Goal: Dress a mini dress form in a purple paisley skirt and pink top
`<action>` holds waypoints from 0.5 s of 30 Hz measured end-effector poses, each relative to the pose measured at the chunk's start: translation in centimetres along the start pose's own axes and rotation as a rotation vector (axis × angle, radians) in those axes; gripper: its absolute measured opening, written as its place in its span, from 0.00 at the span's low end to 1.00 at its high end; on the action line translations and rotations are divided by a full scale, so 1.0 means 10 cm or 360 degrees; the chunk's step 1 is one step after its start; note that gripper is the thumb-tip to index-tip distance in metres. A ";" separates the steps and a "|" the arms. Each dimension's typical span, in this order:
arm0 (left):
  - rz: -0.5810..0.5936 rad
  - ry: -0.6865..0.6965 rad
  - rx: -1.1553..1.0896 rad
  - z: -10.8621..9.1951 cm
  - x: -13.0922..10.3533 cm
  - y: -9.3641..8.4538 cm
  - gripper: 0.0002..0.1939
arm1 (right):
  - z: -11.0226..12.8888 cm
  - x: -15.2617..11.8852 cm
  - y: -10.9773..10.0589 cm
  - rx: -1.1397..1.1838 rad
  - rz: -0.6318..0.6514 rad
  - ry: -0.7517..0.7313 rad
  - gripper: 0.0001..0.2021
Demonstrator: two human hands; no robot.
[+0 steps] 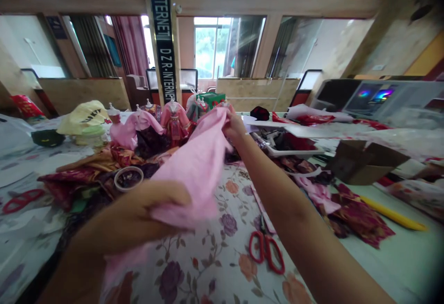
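Observation:
A piece of thin pink fabric (199, 160) is stretched in the air between my two hands, over the flowered tablecloth (208, 267). My left hand (156, 209), blurred by motion, is closed on its near end, and some pink cloth hangs below the wrist. Farther away, my right hand (234, 123) pinches the upper far corner. Red-handled scissors (266, 248) lie on the cloth beneath my right forearm, their blades pointing away. Behind the fabric stand small doll forms in pink garments (175, 119).
To the left lie a round tub (128, 179), patterned fabric scraps (76, 179), other red scissors (22, 201) and a yellow cap (84, 116). On the right are a cardboard box (366, 160), a white tray (294, 149), maroon scraps (364, 214) and a yellow tool (393, 214).

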State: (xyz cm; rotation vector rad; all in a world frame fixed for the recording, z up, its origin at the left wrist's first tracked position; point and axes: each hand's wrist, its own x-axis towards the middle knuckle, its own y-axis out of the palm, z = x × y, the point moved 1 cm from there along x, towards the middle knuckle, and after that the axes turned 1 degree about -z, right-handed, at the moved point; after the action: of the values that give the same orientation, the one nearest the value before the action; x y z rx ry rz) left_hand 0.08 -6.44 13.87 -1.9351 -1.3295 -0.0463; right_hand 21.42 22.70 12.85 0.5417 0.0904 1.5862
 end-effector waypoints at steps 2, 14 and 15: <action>0.0869 0.0007 0.0066 0.12 -0.02 0.43 0.08 | -0.20 -0.24 -0.25 -0.0424 -0.0054 0.0102 0.08; 0.1412 -0.0195 -0.0597 1.00 -0.03 1.16 0.31 | -0.69 -1.22 -0.65 -0.2396 0.0285 0.0055 0.28; 0.1237 -0.0257 -0.0630 1.03 0.01 1.09 0.27 | -0.65 -1.23 -0.59 -0.2492 0.0299 0.0005 0.26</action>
State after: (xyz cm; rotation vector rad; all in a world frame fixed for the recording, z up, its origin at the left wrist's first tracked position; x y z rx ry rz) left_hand 5.05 -1.83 0.48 -2.7234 -0.6043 0.2507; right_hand 24.26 13.20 1.40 -0.6982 -1.1366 1.3572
